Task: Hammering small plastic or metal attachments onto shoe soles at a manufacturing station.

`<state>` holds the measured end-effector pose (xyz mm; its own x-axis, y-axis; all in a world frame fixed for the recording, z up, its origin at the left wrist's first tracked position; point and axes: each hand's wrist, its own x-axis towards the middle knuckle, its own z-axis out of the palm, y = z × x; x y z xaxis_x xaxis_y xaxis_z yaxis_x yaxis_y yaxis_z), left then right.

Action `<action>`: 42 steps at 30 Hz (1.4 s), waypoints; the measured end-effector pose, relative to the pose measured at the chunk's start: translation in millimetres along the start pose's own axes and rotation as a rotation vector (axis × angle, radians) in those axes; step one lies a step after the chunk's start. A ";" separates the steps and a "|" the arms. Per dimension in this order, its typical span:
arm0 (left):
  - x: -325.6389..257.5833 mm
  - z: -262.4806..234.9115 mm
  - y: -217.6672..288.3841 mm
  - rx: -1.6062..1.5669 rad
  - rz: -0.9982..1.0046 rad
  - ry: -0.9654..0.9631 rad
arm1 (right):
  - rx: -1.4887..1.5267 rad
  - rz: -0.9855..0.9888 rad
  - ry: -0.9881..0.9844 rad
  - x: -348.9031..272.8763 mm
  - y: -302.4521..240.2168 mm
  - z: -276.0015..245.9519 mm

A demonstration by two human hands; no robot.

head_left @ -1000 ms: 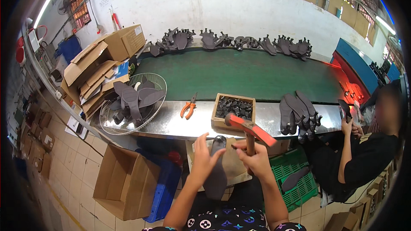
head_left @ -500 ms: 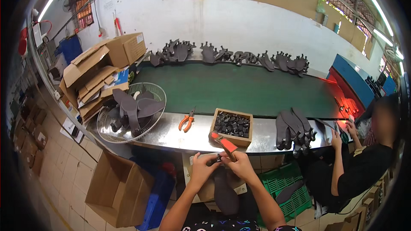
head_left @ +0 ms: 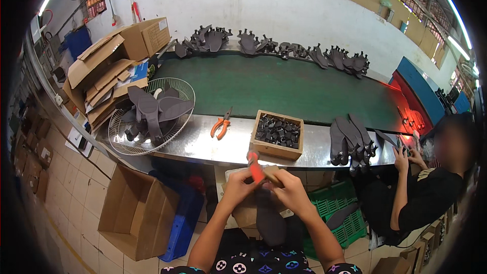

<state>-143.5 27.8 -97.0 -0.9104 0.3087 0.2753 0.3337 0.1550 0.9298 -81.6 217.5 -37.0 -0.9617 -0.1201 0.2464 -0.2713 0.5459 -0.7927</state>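
Note:
My left hand [head_left: 237, 189] and my right hand [head_left: 290, 192] meet close together just below the steel bench edge [head_left: 203, 147]. An orange-handled hammer [head_left: 255, 167] sticks up between them, and my right hand grips it. A dark shoe sole [head_left: 269, 219] hangs down under both hands, with my left hand's fingers closed on its top end. A wooden box of small black parts [head_left: 278, 133] stands on the bench right above my hands. Orange-handled pliers [head_left: 220, 126] lie to the left of the box.
A wire fan guard holding dark soles [head_left: 152, 114] sits at the bench's left. More soles [head_left: 351, 138] lie at the right, beside a seated person [head_left: 431, 193]. Behind runs a green conveyor belt [head_left: 284, 89]. Cardboard boxes [head_left: 134, 210] and a green crate [head_left: 335, 208] stand on the floor.
The hammer has come down from a raised position at bench height to between my hands. My hands have drawn together over the sole.

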 end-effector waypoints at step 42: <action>-52.8 -17.1 60.8 0.049 0.152 -0.281 | -0.290 -0.169 0.171 -67.7 -25.8 -36.7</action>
<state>-79.3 4.8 -50.8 -0.7485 0.5778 0.3255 0.4782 0.1302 0.8686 -8.0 242.0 -12.8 -0.8773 -0.1015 0.4692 -0.3794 0.7453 -0.5482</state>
